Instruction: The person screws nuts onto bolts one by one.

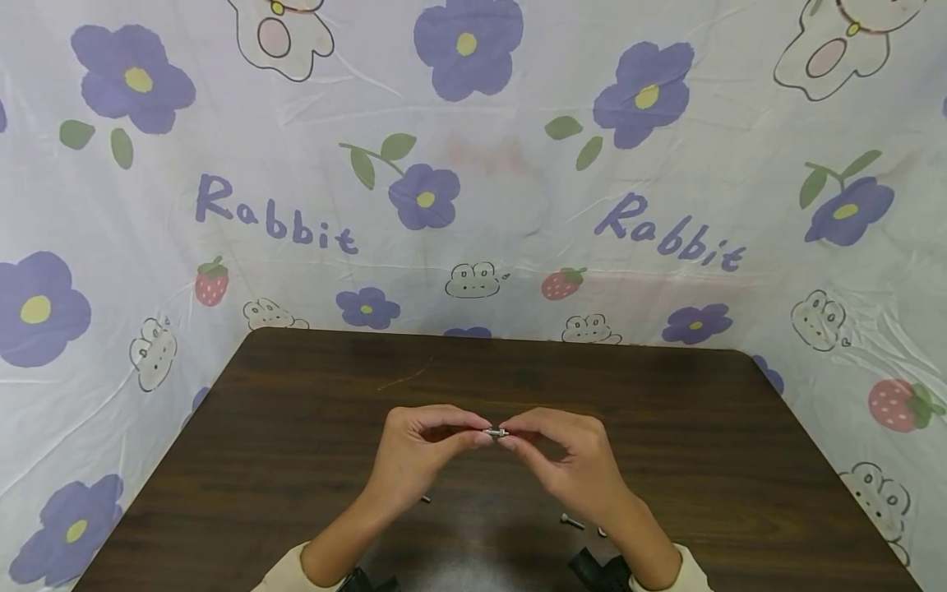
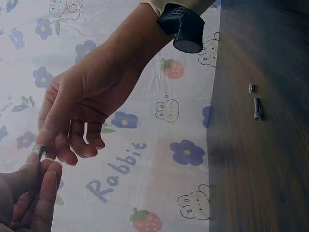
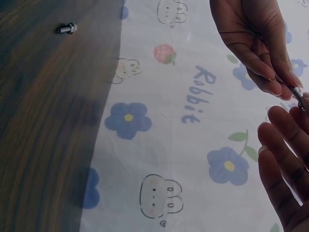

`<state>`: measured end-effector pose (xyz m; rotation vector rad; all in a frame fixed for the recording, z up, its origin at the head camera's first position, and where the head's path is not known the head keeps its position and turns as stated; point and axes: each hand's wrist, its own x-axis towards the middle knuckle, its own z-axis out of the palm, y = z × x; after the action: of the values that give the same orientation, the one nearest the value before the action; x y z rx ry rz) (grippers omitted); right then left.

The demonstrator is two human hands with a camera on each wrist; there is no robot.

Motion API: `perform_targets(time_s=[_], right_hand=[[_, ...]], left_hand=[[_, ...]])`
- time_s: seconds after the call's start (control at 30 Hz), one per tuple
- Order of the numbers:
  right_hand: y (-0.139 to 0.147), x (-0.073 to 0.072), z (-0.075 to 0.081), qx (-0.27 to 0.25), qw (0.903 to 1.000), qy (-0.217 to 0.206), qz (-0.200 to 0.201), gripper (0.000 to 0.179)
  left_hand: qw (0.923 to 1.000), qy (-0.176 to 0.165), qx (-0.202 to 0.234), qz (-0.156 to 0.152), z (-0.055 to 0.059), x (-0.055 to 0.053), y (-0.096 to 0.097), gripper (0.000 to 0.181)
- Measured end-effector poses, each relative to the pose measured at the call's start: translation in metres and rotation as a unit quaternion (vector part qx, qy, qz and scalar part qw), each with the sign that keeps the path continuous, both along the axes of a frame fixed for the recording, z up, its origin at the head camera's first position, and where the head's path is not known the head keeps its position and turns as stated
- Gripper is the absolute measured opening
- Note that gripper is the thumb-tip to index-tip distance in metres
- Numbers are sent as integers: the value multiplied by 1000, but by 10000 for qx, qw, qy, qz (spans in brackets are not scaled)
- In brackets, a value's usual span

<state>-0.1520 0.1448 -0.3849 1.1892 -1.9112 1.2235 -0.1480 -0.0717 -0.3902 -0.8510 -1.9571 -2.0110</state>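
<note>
A small metal bolt (image 1: 495,432) is held level between both hands above the table, with a wider, nut-like part towards its right end. My left hand (image 1: 416,456) pinches the left end between thumb and fingertips. The right end is pinched by the thumb and forefinger of my right hand (image 1: 573,452). Fingertips cover both ends, so I cannot tell how the wider part sits on the shank. In the right wrist view, the bolt (image 3: 297,94) slants between the two hands. Only a sliver of it shows in the left wrist view, where the right hand (image 2: 91,92) appears above.
On the dark wooden table (image 1: 296,427), a loose bolt (image 1: 572,521) and a nut (image 2: 251,88) lie close to my right forearm. Another bolt (image 3: 67,29), with a wide end, lies near my left wrist. A patterned cloth (image 1: 518,205) hangs behind and beside the table.
</note>
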Motion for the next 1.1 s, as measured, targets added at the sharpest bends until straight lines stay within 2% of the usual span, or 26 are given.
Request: perform_targets(time_s=[0.43, 0.53, 0.73, 0.9, 1.1], right_hand=[[0, 1, -4, 83, 9998, -165, -73, 13], [0, 1, -3, 75, 9996, -282, -32, 15], [3, 1, -3, 50, 9983, -535, -245, 18], [5, 0, -2, -40, 9995, -276, -146, 20], [4, -2, 0, -54, 9999, 34, 103, 23]], left_hand=[[9999, -15, 21, -146, 1, 2, 1, 11], [9998, -42, 41, -174, 1, 2, 2, 11], [10000, -17, 27, -87, 1, 1, 1, 10], [10000, -32, -29, 67, 1, 1, 0, 10], [9999, -45, -77, 68, 1, 1, -1, 10]])
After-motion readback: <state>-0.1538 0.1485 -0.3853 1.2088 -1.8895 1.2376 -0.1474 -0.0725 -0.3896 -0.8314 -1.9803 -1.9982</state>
